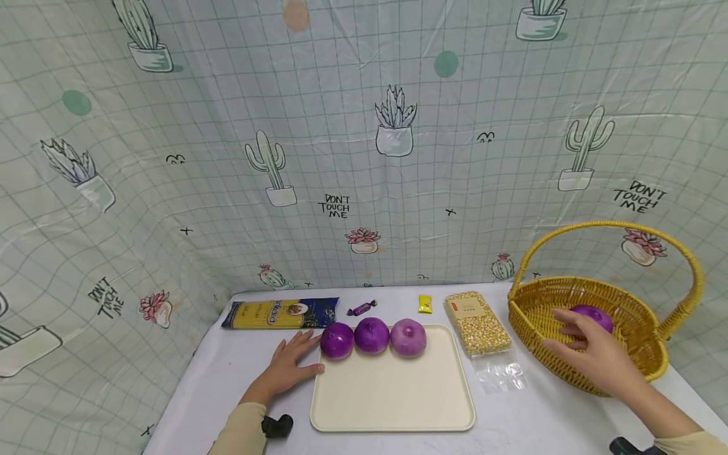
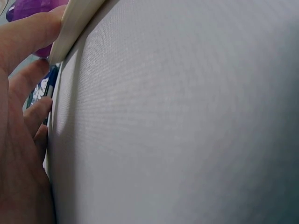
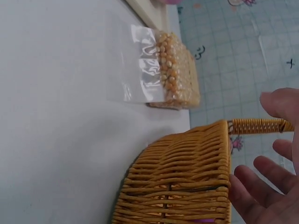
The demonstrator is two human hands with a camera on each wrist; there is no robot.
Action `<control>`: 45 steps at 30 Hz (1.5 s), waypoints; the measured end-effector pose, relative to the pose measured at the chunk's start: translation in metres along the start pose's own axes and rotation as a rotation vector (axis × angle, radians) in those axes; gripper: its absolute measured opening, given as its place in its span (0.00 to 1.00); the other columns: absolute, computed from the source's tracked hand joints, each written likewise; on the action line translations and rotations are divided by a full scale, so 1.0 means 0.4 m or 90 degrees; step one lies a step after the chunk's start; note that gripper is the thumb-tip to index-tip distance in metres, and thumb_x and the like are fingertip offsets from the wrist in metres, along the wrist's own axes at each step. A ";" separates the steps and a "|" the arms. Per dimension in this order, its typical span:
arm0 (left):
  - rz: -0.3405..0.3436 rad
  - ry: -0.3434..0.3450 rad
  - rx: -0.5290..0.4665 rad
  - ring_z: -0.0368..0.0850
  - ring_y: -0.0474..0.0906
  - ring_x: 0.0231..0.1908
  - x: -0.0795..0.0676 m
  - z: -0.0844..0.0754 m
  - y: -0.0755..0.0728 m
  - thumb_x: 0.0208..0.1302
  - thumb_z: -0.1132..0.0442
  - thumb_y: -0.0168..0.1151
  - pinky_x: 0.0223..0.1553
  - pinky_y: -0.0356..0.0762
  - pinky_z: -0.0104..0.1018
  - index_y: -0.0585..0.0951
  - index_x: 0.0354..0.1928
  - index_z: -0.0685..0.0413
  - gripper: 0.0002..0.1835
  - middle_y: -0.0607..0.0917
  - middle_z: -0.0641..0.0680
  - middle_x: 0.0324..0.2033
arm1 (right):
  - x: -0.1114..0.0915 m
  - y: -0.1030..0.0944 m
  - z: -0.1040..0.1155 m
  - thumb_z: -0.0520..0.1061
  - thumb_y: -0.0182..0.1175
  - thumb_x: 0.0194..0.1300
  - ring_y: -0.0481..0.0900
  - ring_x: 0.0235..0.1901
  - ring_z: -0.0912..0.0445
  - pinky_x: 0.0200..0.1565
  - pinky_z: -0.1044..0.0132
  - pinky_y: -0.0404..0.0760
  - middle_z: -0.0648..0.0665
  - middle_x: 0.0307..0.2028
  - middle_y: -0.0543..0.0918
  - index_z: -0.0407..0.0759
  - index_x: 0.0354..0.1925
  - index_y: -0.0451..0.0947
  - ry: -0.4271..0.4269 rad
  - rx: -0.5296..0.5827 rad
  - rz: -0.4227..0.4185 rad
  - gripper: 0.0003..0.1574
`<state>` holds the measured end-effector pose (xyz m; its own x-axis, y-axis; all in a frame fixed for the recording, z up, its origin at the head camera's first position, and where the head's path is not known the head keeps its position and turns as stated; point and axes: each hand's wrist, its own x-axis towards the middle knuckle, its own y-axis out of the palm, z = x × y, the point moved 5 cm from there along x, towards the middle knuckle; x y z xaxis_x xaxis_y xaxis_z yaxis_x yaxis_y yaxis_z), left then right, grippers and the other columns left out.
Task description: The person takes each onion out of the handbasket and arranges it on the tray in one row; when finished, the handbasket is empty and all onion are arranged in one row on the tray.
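Three purple onions stand in a row along the far edge of a cream tray (image 1: 392,395): a dark left onion (image 1: 337,341), a dark middle onion (image 1: 372,335) and a paler right onion (image 1: 408,338). My left hand (image 1: 289,365) lies spread at the tray's left side, its thumb and fingertips at the rim by the left onion. Over the yellow wicker basket (image 1: 574,373), my right hand (image 1: 603,357) hovers with loosely bent fingers and nothing visible in them. Another purple onion (image 1: 594,316) sits inside the basket, partly hidden behind that hand.
Behind the tray lie a pasta packet (image 1: 279,314), a purple-wrapped candy (image 1: 361,308) and a small yellow packet (image 1: 424,304). A clear bag of corn kernels (image 1: 480,322) separates tray and basket. The basket's tall handle (image 1: 605,224) arches above it. A patterned curtain (image 1: 341,158) encloses the table.
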<state>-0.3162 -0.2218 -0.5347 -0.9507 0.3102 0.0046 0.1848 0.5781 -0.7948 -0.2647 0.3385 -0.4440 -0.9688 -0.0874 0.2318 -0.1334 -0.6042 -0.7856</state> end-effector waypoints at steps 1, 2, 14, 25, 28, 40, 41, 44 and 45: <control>-0.001 0.001 0.002 0.66 0.48 0.77 0.000 0.001 0.000 0.63 0.45 0.70 0.75 0.32 0.66 0.71 0.73 0.54 0.40 0.63 0.64 0.75 | 0.001 -0.002 -0.005 0.54 0.66 0.70 0.78 0.54 0.27 0.45 0.47 0.86 0.21 0.61 0.72 0.28 0.69 0.65 0.004 -0.006 0.003 0.43; 0.000 0.001 0.003 0.66 0.48 0.77 0.000 0.001 0.001 0.63 0.45 0.69 0.75 0.32 0.66 0.71 0.73 0.54 0.40 0.63 0.64 0.75 | 0.003 -0.004 -0.010 0.55 0.66 0.71 0.77 0.54 0.27 0.45 0.46 0.86 0.21 0.61 0.72 0.28 0.69 0.64 0.006 -0.011 0.003 0.44; -0.004 0.003 0.002 0.66 0.48 0.77 0.000 0.003 0.001 0.63 0.45 0.69 0.75 0.32 0.66 0.71 0.73 0.54 0.40 0.63 0.64 0.75 | 0.012 -0.031 -0.087 0.56 0.64 0.72 0.78 0.48 0.24 0.39 0.44 0.88 0.19 0.56 0.67 0.26 0.69 0.63 0.048 -0.041 0.013 0.44; 0.000 -0.004 0.000 0.66 0.48 0.77 0.001 0.004 0.001 0.63 0.45 0.69 0.75 0.32 0.67 0.71 0.73 0.54 0.40 0.63 0.64 0.75 | 0.037 -0.049 -0.159 0.59 0.63 0.71 0.75 0.48 0.24 0.42 0.30 0.80 0.18 0.51 0.72 0.24 0.65 0.67 0.065 -0.106 0.005 0.44; -0.001 -0.005 -0.001 0.66 0.48 0.77 0.002 0.005 0.001 0.63 0.45 0.69 0.75 0.33 0.67 0.71 0.73 0.54 0.40 0.63 0.64 0.75 | 0.042 -0.058 -0.176 0.60 0.62 0.72 0.73 0.48 0.23 0.43 0.27 0.77 0.18 0.50 0.72 0.24 0.64 0.67 0.082 -0.120 0.007 0.44; 0.003 -0.001 0.002 0.66 0.48 0.77 0.004 0.007 0.003 0.63 0.44 0.69 0.75 0.33 0.66 0.71 0.73 0.54 0.40 0.63 0.64 0.75 | 0.053 -0.079 -0.218 0.62 0.60 0.73 0.69 0.49 0.23 0.43 0.25 0.74 0.14 0.53 0.64 0.22 0.64 0.65 0.109 -0.128 0.008 0.46; 0.004 -0.001 0.003 0.66 0.48 0.77 0.003 0.006 0.003 0.63 0.43 0.68 0.75 0.32 0.66 0.71 0.73 0.54 0.40 0.63 0.64 0.75 | 0.054 -0.080 -0.221 0.62 0.60 0.73 0.69 0.49 0.23 0.42 0.26 0.75 0.14 0.53 0.63 0.22 0.64 0.65 0.112 -0.128 0.005 0.46; 0.002 0.004 0.005 0.67 0.48 0.77 0.000 0.002 0.000 0.63 0.43 0.68 0.75 0.34 0.67 0.71 0.73 0.55 0.40 0.63 0.65 0.75 | 0.059 -0.085 -0.228 0.62 0.60 0.72 0.68 0.49 0.23 0.41 0.27 0.75 0.13 0.54 0.62 0.21 0.64 0.64 0.115 -0.127 0.000 0.47; 0.002 0.003 0.005 0.67 0.49 0.77 -0.001 0.001 0.000 0.63 0.43 0.68 0.75 0.34 0.67 0.71 0.73 0.55 0.40 0.63 0.65 0.75 | 0.060 -0.087 -0.229 0.62 0.60 0.72 0.68 0.49 0.23 0.40 0.27 0.75 0.13 0.54 0.62 0.21 0.64 0.64 0.114 -0.129 -0.003 0.47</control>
<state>-0.3161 -0.2223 -0.5349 -0.9489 0.3155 0.0043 0.1861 0.5705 -0.8000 -0.3025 0.4299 -0.4638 -0.9872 0.0674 0.1447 -0.1596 -0.4322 -0.8876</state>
